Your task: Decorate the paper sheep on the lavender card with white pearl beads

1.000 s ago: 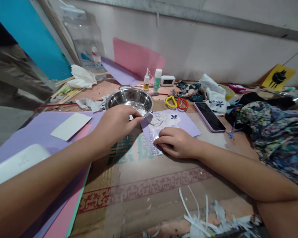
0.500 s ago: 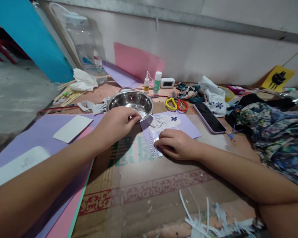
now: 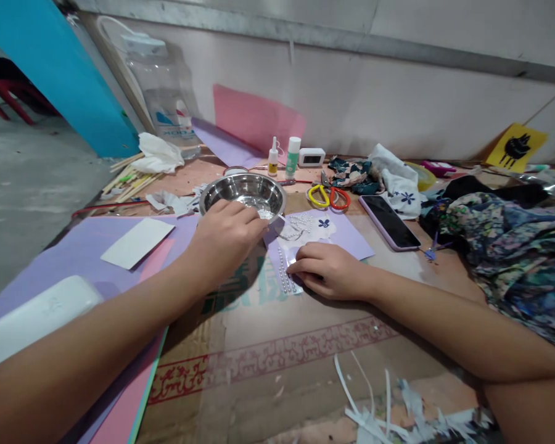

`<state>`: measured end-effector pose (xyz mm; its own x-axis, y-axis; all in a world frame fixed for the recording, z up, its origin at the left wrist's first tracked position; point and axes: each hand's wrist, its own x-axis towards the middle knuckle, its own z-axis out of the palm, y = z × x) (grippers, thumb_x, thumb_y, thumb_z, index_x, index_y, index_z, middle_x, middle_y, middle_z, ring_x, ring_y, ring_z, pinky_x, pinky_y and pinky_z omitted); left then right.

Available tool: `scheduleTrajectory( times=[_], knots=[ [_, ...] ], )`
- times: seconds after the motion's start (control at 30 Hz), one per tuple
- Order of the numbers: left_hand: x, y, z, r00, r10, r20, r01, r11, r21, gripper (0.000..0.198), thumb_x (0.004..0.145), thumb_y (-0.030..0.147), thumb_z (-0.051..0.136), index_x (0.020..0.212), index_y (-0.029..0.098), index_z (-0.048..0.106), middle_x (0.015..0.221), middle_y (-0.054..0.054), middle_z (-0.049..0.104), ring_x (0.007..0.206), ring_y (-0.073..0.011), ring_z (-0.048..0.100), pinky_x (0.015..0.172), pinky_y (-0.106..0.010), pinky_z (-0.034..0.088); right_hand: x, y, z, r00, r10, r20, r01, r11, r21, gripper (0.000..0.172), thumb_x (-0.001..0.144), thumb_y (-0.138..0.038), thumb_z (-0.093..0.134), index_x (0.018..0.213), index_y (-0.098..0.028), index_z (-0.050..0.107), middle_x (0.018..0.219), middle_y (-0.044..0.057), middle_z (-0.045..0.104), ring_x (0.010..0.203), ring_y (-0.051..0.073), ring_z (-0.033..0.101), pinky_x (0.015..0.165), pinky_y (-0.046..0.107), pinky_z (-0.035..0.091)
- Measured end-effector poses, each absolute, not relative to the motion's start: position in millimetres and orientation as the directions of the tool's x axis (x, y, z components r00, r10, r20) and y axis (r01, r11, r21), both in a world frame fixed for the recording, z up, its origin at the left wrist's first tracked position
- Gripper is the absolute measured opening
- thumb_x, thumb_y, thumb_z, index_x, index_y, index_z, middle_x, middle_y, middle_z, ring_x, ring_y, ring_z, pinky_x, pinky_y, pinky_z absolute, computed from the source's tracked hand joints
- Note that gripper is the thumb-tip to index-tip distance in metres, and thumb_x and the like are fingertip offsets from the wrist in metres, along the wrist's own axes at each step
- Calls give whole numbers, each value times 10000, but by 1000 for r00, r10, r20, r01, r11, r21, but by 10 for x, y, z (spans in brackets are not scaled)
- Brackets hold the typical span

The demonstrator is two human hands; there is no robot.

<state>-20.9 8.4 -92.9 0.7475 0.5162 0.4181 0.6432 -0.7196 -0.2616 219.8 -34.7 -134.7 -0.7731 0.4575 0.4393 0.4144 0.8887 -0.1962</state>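
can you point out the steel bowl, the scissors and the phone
steel bowl (image 3: pixel 240 185): head view, on the bare inner wall at the back
scissors (image 3: pixel 330 194): head view, where the yellow and red handle loops meet
phone (image 3: pixel 389 222): head view, on the middle of its dark screen

Even indoor light, soft shadows under the forearms, wide-angle stretching and blur at the edges.

I see the left hand has slid a bit nearer the steel bowl. Its fingers now curl at the rim, by the white beads. The thin clear strip it pinched is out of sight. The person at the far left has gone.
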Motion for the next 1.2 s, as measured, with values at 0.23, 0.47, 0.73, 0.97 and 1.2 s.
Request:
scheduleTrajectory(
  times=[0.23,0.47,0.73,0.97,1.2],
  knots=[
    [-143,-8,-957,704,457,543,592,-800,-94,234,998,244,496,969,179,719,899,-76,730,838,-220,636,769,-358,473,2200,-370,-1338,-719,465,516,433,881,-190,173,981,-178,488,1001,-155,658,834,77,670,746,164,591,662,280,487],
    [59,-157,-1117,609,712,351,451,-674,585,178,954,248,567,898,201,729,846,-10,739,768,-148,656,760,-274,511,2195,-358,-1331,-478,604,638,515,781,-354,116,992,-275,552,973,-186,623,801,23,679,655,127,576,630,252,481],
    [100,-145,-1143,568,796,209,364,-471,804,106,858,233,641,836,192,736,782,12,725,711,-128,623,764,-254,505,2162,-343,-1353,-491,493,718,431,854,-291,108,998,-203,545,989,-191,652,801,21,688,737,134,629,668,246,500],
    [109,-166,-1144,584,785,209,383,-493,781,157,872,284,622,791,188,717,743,12,709,676,-130,603,740,-269,506,2167,-357,-1354,-493,497,714,423,854,-302,86,969,-163,565,956,-183,648,805,36,688,743,142,631,671,255,495],
    [28,-34,-1231,634,708,313,422,-655,627,158,925,260,573,895,185,710,844,-17,713,784,-155,637,767,-294,499,2172,-358,-1343,-532,573,623,471,812,-345,101,965,-178,541,919,-181,631,786,31,666,717,145,594,662,262,469]
  ],
)
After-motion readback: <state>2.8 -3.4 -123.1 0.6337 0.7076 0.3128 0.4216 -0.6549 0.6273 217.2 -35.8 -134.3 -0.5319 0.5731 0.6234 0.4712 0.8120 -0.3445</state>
